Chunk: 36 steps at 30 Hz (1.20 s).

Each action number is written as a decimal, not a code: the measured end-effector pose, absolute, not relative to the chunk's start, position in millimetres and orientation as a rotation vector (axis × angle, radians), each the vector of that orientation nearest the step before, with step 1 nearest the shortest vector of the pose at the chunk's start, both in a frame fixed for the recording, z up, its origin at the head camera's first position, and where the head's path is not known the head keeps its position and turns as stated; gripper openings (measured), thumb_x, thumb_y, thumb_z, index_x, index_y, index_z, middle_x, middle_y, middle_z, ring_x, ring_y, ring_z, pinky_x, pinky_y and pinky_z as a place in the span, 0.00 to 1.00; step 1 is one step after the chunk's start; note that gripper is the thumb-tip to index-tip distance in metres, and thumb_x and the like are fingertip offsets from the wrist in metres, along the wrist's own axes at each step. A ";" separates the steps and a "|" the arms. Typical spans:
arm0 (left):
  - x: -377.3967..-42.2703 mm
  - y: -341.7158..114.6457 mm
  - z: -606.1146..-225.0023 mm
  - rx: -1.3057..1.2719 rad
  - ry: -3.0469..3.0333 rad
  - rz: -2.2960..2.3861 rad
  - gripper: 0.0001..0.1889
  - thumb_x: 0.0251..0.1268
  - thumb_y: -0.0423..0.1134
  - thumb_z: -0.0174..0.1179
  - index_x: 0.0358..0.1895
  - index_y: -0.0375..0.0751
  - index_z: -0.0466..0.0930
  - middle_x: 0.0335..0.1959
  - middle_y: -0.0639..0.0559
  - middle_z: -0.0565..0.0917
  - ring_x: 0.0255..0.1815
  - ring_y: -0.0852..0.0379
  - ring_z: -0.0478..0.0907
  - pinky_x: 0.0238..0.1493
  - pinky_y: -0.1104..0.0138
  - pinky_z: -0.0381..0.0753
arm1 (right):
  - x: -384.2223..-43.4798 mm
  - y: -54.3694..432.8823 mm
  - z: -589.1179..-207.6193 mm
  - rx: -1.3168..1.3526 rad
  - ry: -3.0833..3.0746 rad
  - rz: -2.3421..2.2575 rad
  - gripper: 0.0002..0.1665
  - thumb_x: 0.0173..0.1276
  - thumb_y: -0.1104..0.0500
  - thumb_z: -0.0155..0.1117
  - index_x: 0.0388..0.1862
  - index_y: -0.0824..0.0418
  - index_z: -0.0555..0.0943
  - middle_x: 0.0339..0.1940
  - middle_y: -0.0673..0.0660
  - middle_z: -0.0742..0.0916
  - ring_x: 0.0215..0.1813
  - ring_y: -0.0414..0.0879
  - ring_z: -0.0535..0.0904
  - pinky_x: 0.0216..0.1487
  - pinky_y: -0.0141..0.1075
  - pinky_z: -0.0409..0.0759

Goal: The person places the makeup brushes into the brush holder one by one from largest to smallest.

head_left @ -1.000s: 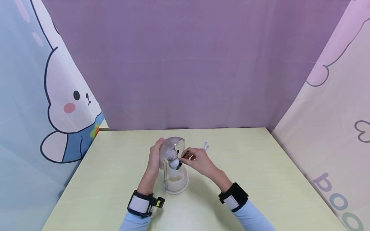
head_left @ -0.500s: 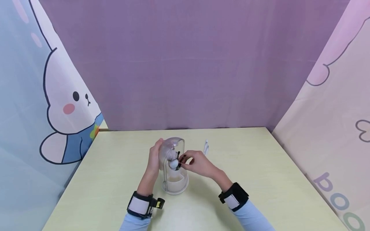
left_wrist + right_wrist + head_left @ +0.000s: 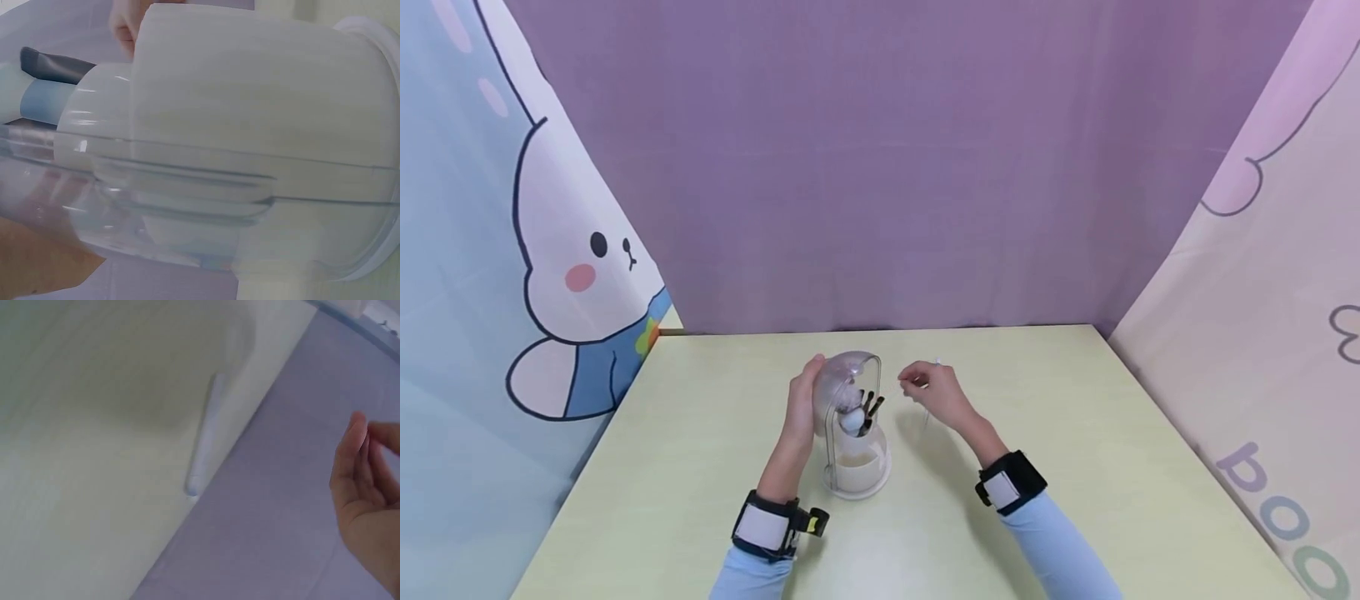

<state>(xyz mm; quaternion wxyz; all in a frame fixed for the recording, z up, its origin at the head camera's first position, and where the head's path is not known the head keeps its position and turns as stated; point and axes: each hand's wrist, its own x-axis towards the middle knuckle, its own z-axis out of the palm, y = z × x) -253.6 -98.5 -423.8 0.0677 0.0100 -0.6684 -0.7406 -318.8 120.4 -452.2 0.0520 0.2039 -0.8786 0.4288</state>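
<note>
A white cup-like holder [image 3: 859, 475] stands upright on the table under a clear domed cover [image 3: 844, 367] with an open front. Several dark-tipped sticks [image 3: 871, 410] and a pale rounded thing [image 3: 852, 422] stick up from it. My left hand [image 3: 800, 408] grips the cover from its left side; in the left wrist view the hand shows partly through the clear plastic. To the right of the holder my right hand [image 3: 946, 396] is raised over the table, thumb near the fingertips, with nothing visible between them. Beneath it lies a slim white stick [image 3: 205, 440] with a bluish end.
The pale table [image 3: 1037, 417] ends at a purple curtain [image 3: 887, 167] at the back. Printed cloths hang on both sides, a blue one with a cartoon animal [image 3: 580, 275] at left and a pale pink one [image 3: 1247, 333] at right.
My right hand has left the dark-tipped sticks and moved right and away from me, over the white stick. More dark tips now show in the holder. The left hand keeps its hold.
</note>
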 end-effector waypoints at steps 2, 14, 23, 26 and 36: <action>-253.2 -98.4 -423.2 0.033 -2.013 -2.233 0.23 0.69 0.59 0.37 0.24 0.53 0.76 0.29 0.55 0.78 0.41 0.55 0.70 0.51 0.61 0.62 | -327.7 123.5 -456.7 0.485 -2.671 1.237 0.06 0.60 0.64 0.62 0.36 0.64 0.82 0.30 0.55 0.86 0.31 0.44 0.82 0.31 0.32 0.79; -254.4 -95.8 -427.6 0.072 -1.973 -2.246 0.22 0.67 0.60 0.41 0.23 0.51 0.75 0.27 0.55 0.76 0.41 0.55 0.70 0.50 0.61 0.63 | -352.5 138.0 -485.8 0.026 -2.900 0.934 0.06 0.58 0.67 0.59 0.25 0.66 0.82 0.28 0.60 0.85 0.25 0.45 0.77 0.26 0.32 0.73; -246.0 -96.3 -410.3 0.049 -2.006 -2.257 0.21 0.72 0.51 0.37 0.23 0.53 0.75 0.26 0.58 0.76 0.40 0.56 0.70 0.50 0.62 0.63 | -360.4 137.4 -493.5 -0.036 -2.930 0.884 0.11 0.58 0.66 0.62 0.17 0.66 0.79 0.18 0.56 0.81 0.18 0.43 0.72 0.19 0.30 0.68; -242.7 -95.2 -405.7 0.030 -2.016 -2.240 0.21 0.72 0.49 0.36 0.22 0.55 0.74 0.26 0.59 0.75 0.41 0.57 0.69 0.51 0.62 0.62 | -363.2 136.9 -495.3 -0.048 -2.932 0.854 0.15 0.58 0.65 0.62 0.13 0.65 0.74 0.14 0.55 0.77 0.16 0.43 0.70 0.18 0.31 0.67; -255.0 -98.1 -423.3 0.058 -1.993 -2.247 0.22 0.70 0.56 0.38 0.23 0.51 0.76 0.27 0.55 0.77 0.43 0.55 0.68 0.53 0.61 0.60 | -366.0 136.9 -498.5 -0.140 -2.980 0.841 0.17 0.54 0.60 0.67 0.13 0.62 0.72 0.12 0.53 0.75 0.15 0.43 0.70 0.15 0.31 0.67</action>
